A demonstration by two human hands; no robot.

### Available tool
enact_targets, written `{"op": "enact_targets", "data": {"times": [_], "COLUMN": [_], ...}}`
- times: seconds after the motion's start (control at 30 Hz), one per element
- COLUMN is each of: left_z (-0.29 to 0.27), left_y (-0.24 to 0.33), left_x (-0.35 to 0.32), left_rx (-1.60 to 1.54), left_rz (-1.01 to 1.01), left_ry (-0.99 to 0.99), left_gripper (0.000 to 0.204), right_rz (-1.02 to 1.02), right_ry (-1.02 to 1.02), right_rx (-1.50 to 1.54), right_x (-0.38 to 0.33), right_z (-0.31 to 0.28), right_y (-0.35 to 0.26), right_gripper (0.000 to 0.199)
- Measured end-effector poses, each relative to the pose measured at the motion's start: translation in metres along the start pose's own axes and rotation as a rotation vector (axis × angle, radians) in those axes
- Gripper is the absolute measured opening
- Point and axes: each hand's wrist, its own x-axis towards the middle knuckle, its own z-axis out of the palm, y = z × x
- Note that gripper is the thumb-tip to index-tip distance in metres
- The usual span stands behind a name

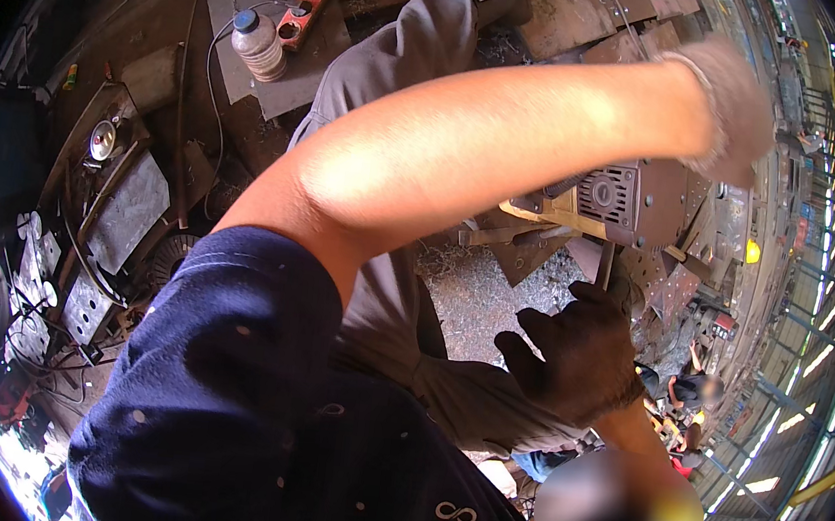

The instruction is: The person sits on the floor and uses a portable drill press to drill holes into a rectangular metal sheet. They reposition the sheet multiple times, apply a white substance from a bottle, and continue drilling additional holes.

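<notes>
My left arm reaches across the view from the lower left. Its gloved left hand (738,116) is smeared by motion at the upper right, above a brown metal housing (656,208) with a slotted, round-centred grille, and I cannot see what its fingers do. Lower down, my right hand (575,351), in a dark glove, comes in from the lower right. Its fingers are apart and loosely bent, with nothing visible between them. Just above those fingers stands a narrow upright metal strip (605,264). A yellowish frame (558,214) sits beside the housing, partly hidden by my left forearm.
A clear bottle with a blue cap (257,44) and a red power strip (306,11) rest on a metal plate (299,83) at upper left. Metal scraps and cables (82,299) lie at left. Shavings (479,302) cover the ground between my legs. Other people (696,391) are at right.
</notes>
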Motion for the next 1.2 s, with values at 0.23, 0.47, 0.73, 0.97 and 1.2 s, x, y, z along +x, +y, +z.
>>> {"op": "enact_targets", "data": {"times": [0.23,0.47,0.73,0.97,1.2], "left_z": [-0.013,0.008,-0.015,-0.011,-0.001], "left_y": [-0.051,-0.073,-0.034,-0.023,-0.015], "left_x": [-0.022,-0.018,-0.032,-0.035,-0.021], "left_rx": [0.019,-0.068,-0.116,-0.123,-0.162], "left_rz": [-0.036,-0.251,-0.043,0.086,0.059], "left_ry": [-0.065,0.173,0.185,0.224,0.085], "left_gripper": [0.025,0.033,0.023,0.022,0.025], "right_rz": [-0.015,-0.013,0.010,0.046,0.015], "right_ry": [-0.021,-0.052,-0.014,-0.040,0.067], "right_rx": [0.043,0.022,0.017,0.036,0.055], "right_x": [0.002,0.005,0.001,0.000,0.000], "right_z": [0.007,0.002,0.007,0.005,0.010], "right_y": [0.005,0.002,0.001,-0.002,-0.003], "right_gripper": [0.022,0.030,0.028,0.030,0.022]}}
